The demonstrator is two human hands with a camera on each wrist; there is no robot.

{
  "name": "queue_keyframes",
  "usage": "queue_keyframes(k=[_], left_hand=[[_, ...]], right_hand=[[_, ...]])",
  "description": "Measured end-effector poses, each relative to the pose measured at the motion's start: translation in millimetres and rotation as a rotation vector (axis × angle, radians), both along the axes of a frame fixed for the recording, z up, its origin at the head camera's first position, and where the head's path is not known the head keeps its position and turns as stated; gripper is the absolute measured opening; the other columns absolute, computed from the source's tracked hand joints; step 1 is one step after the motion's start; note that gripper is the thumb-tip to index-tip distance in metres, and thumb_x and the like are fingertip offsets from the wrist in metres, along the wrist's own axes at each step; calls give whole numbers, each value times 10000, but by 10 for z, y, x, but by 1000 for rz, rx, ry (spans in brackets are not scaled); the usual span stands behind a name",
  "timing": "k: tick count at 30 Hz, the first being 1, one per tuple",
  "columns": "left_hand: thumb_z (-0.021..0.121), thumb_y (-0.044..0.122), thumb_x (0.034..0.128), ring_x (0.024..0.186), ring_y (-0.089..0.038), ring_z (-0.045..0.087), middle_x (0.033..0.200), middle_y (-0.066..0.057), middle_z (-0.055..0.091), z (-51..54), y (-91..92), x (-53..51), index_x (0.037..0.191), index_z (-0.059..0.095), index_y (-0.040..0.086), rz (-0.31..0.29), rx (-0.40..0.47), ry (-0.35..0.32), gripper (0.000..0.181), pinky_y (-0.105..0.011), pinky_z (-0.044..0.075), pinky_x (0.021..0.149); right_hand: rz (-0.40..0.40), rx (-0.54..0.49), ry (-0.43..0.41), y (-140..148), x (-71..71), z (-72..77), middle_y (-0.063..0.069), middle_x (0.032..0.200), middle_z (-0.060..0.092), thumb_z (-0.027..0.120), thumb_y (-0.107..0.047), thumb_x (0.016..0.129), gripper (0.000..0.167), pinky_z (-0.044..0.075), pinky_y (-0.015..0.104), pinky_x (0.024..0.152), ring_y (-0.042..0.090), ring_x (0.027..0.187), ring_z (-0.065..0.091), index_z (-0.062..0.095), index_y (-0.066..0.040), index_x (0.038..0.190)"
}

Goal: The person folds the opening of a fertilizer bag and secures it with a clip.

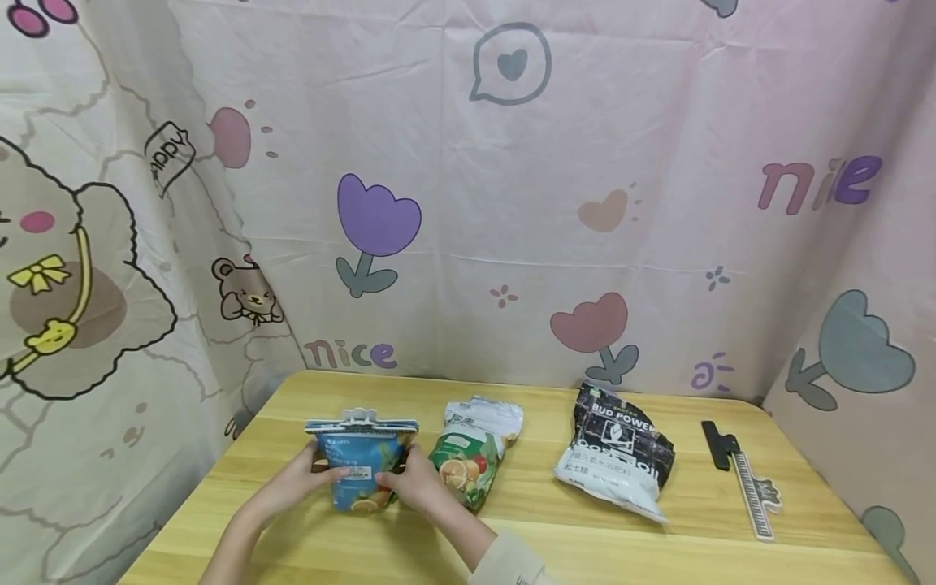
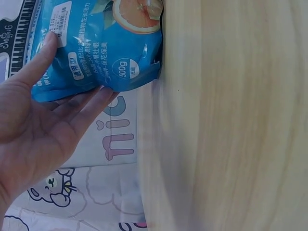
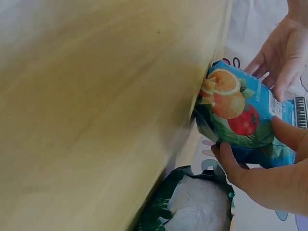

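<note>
A blue fertilizer-style bag (image 1: 358, 451), printed with oranges and a tomato and marked 500g, is upright at the left of the table. A piano-key-patterned clip (image 1: 363, 425) spans its folded top. My left hand (image 1: 303, 479) grips the bag's left side, thumb on the front label, fingers partly hidden behind. On the other side my right hand (image 1: 420, 481) holds it the same way, as the right wrist view shows. Just right of it lies a green and white bag (image 1: 468, 459) with fruit and vegetables printed on it.
A black and white soil bag (image 1: 616, 451) lies right of the middle. Farther right are a black clip (image 1: 720, 445) and another piano-key clip (image 1: 753, 496). The wooden table (image 1: 512, 561) ends at a printed curtain (image 1: 497, 162) behind and on both sides.
</note>
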State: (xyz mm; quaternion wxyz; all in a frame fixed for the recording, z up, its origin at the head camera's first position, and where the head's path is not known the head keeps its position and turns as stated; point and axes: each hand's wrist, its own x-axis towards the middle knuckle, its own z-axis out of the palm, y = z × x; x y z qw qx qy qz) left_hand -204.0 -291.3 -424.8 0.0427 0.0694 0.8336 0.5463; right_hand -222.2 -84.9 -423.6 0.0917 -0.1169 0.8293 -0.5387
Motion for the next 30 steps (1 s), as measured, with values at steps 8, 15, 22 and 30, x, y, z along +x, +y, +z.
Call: queue_keyframes(k=[8, 15, 22, 30], left_hand=[[642, 151, 873, 1078, -419, 478, 1171, -252, 473, 27, 0, -3, 1339, 206, -122, 10, -22, 2, 693, -432, 464, 840], [598, 212, 908, 1133, -464, 406, 1225, -305, 417, 46, -45, -2, 1338, 176, -150, 34, -47, -44, 703, -479, 428, 877], [520, 282, 949, 1193, -522, 303, 1305, -417, 223, 40, -31, -23, 1314, 94, -175, 73, -1, -134, 723, -505, 387, 920], [567, 193, 925, 1169, -555, 302, 1289, -479, 133, 21, 87, -92, 1285, -34, -220, 118, -3, -103, 813, -507, 389, 914]], right_hand=[[20, 87, 101, -27, -43, -14, 196, 1046, 600, 752, -105, 764, 610, 471, 423, 801, 318, 984, 567, 429, 82, 1246], [23, 111, 90, -96, -69, 5, 198, 1081, 593, 740, -134, 783, 577, 470, 408, 805, 315, 1007, 560, 440, 71, 1231], [1, 76, 68, -165, -110, -35, 246, 1151, 554, 731, -143, 791, 647, 462, 442, 822, 363, 1038, 537, 396, 59, 1307], [-22, 69, 75, -206, -123, -90, 227, 1113, 575, 745, -125, 767, 666, 465, 428, 799, 330, 987, 561, 385, 44, 1302]])
